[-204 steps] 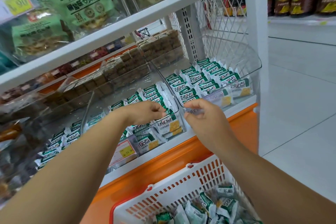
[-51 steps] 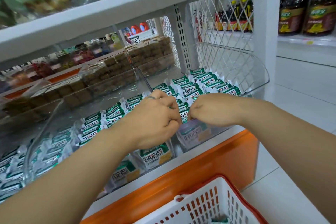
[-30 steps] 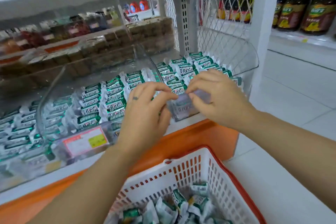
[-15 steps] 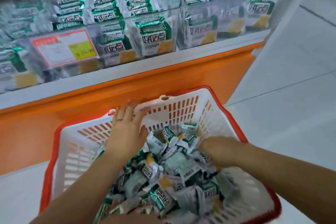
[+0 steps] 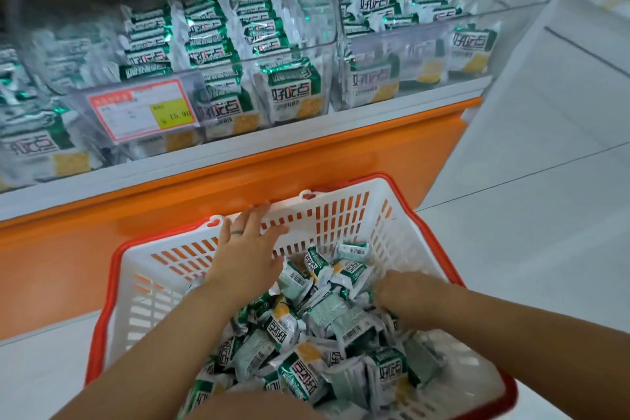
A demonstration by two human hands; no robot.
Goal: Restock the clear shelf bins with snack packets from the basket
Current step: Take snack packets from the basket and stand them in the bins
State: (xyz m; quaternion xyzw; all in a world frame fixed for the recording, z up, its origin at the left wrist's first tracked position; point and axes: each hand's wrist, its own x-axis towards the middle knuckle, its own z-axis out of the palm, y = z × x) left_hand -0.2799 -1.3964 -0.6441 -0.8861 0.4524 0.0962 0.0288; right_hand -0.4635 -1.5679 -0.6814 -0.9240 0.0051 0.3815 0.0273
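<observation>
The white basket [image 5: 341, 215] with a red rim sits on the floor below the shelf, heaped with green-and-white snack packets [image 5: 306, 334]. My left hand [image 5: 245, 249] hovers over the pile at the basket's far wall, fingers spread and straight, holding nothing. My right hand [image 5: 405, 297] is knuckles up on the right of the pile, its fingers curled down among the packets and partly hidden. Above, the clear shelf bins [image 5: 296, 54] hold rows of the same packets; the right bin [image 5: 409, 48] has gaps at its front.
A red and yellow price tag [image 5: 143, 109] hangs on the front of the left bin. An orange shelf base [image 5: 306, 160] stands right behind the basket. White tiled floor [image 5: 545, 232] spreads to the right. A white shelf post [image 5: 531, 44] rises beside the right bin.
Both hands left the bin front and dropped into the basket as the view tilted down. In the last half second the left hand slid toward the far wall; the right stayed dug in.
</observation>
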